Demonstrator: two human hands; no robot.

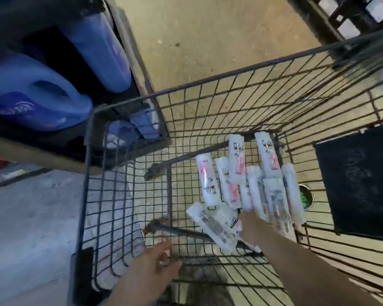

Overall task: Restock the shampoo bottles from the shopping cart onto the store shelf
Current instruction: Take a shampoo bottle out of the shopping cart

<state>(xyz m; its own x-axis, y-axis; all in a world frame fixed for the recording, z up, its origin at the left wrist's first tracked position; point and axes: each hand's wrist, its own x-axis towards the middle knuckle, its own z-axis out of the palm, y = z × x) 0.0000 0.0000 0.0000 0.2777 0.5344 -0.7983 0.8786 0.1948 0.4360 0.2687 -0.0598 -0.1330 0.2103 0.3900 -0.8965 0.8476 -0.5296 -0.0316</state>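
Shampoo bottles lie loose on shopping cart floor. Right hand is among them; fingers hidden, grip can't be told. Left hand at near wire, hold unclear. Bottles prob. light, stiff, slick plastic: grasp mid-body.

Dark wire-mesh shopping cart stands on tan concrete floor. Several white plastic shampoo bottles w/ pink labels lie jumbled flat on its mesh bottom. Left: store shelf w/ big blue plastic jugs.
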